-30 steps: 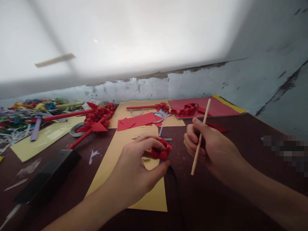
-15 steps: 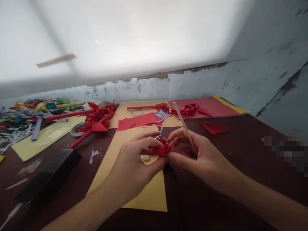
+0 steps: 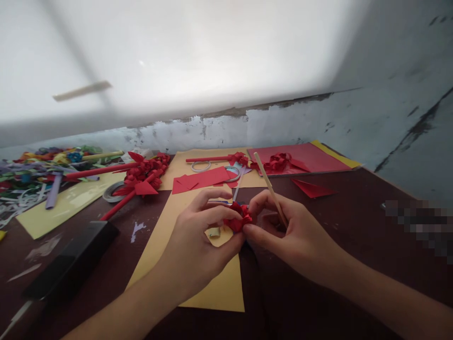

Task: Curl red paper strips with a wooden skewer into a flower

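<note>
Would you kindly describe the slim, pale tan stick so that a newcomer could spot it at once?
Over the dark brown tabletop, find the person's bare right hand. A slim, straight, pale tan stick slants up from it. Unlike the straight matte red stem lying farther back, it is pale and held.

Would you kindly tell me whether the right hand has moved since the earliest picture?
Yes: the right hand has moved left, away from the unmoved red triangle, to the curled red paper in the left hand.
</note>
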Tool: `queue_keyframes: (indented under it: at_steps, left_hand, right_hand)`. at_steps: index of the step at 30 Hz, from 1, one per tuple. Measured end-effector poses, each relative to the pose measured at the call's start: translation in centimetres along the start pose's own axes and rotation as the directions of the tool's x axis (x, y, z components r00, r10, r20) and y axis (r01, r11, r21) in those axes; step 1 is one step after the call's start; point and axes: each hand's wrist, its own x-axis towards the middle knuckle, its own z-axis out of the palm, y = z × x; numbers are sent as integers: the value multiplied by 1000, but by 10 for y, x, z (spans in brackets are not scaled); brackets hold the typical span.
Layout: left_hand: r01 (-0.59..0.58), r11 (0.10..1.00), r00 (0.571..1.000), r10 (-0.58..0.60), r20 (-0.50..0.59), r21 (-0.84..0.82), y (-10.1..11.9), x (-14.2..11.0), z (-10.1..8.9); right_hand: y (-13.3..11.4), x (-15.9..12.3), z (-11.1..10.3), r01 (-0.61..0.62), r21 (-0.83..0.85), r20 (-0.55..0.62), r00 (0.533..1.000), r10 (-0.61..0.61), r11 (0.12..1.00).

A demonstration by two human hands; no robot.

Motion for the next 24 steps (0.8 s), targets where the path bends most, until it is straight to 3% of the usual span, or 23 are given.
queue_keyframes:
  at_steps: [8, 24]
  left_hand:
    - [77, 987, 997, -78, -3, -138, 4, 0, 1]
    - [140, 969, 988, -123, 96, -201, 4, 6, -3]
  right_hand:
    - [0, -1, -2, -14, -2, -19, 1000, 14, 1000]
    - [4, 7, -1, -47, 26, -72, 996, 49, 999]
